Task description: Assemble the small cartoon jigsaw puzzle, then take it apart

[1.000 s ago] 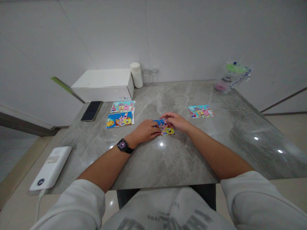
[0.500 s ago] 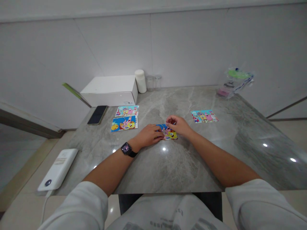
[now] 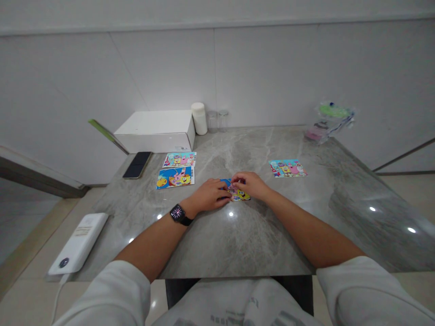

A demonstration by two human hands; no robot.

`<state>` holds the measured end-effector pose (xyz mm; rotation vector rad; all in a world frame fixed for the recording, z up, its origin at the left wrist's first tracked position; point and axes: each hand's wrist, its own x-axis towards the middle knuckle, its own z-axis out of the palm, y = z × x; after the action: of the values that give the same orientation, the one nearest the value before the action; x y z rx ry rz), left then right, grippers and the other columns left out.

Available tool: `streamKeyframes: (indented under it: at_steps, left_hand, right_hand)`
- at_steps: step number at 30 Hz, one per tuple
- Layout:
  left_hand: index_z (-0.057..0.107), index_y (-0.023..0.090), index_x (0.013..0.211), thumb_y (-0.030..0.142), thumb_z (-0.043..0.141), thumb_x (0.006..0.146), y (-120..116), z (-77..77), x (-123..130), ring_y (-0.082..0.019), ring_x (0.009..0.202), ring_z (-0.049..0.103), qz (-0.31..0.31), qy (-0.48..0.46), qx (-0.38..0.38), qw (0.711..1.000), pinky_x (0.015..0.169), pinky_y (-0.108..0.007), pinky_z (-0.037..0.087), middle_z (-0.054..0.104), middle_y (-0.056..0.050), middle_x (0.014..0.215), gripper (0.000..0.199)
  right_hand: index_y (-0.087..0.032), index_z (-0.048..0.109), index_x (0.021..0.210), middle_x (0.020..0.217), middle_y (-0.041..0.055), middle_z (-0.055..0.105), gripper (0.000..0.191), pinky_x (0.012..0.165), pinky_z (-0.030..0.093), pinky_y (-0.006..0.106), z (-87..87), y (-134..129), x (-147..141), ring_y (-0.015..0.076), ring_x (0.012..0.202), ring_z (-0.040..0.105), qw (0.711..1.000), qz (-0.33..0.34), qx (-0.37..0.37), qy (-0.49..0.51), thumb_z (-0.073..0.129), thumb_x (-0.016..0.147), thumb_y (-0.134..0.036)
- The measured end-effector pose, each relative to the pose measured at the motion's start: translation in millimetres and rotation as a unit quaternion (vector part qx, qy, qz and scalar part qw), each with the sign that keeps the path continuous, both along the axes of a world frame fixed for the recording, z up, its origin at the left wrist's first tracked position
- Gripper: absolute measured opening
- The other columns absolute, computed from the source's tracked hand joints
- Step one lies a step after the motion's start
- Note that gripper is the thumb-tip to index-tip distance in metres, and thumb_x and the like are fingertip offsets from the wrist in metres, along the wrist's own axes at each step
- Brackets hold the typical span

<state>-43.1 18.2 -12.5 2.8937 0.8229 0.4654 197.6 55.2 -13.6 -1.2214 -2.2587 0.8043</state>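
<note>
A small blue cartoon picture (image 3: pixel 242 194) with a yellow figure lies on the grey marbled table in front of me, partly covered by my hands. My left hand (image 3: pixel 211 194) rests on its left side, fingers lying over the surface and thumb apart at the lower edge. Over its upper middle, my right hand (image 3: pixel 249 183) has thumb and fingertips pinched together. Whatever sits between those fingertips is too small to make out. To the left lie a blue cartoon card (image 3: pixel 176 177) and a light-blue cartoon card (image 3: pixel 180 159). A similar cartoon card (image 3: pixel 288 168) lies to the right.
At the back left stand a white box (image 3: pixel 154 131), a white bottle (image 3: pixel 199 118) and two clear glasses (image 3: pixel 217 121). A phone (image 3: pixel 137 165) and a corded white power bank (image 3: pixel 79 243) lie on the left. A clear plastic bag (image 3: pixel 329 122) sits at the far right corner.
My right hand has lowered slightly and its fingertips have come down onto the picture, nearer my left hand. The left hand stays on the picture's left side. The view has tilted slightly.
</note>
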Motion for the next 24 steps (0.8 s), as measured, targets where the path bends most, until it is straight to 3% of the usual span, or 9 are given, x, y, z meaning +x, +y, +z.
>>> streamKeyframes:
  at_steps: [9, 24]
  left_hand:
    - [0.078, 0.032, 0.116, 0.041, 0.057, 0.103, 1, -0.1, -1, -0.021, 0.102, 0.065, -0.004, -0.001, 0.006, 1.0, 0.087, -0.036, 0.045, 0.072, -0.005, 0.111, 0.027]
    - [0.08, 0.029, 0.113, 0.038, 0.057, 0.101, -2, 6.5, 1, -0.021, 0.104, 0.065, -0.005, 0.0, -0.006, 1.0, 0.089, -0.037, 0.046, 0.071, -0.007, 0.112, 0.027]
  right_hand:
    - [-0.021, 0.078, 0.091, 0.082, -0.0002, 0.076, 0.009, 0.069, 0.043, 0.024, -1.6, -3, -2, 0.0134, 0.07, 0.063, 0.999, 0.033, -0.025, -0.01, 0.07, 0.086, -0.019]
    - [-0.021, 0.079, 0.096, 0.093, 0.0049, 0.069, 0.01, 0.08, 0.044, 0.026, -14.4, -4, -7, 0.0163, 0.086, 0.063, 0.991, 0.01, 0.076, -0.106, 0.072, 0.091, -0.023]
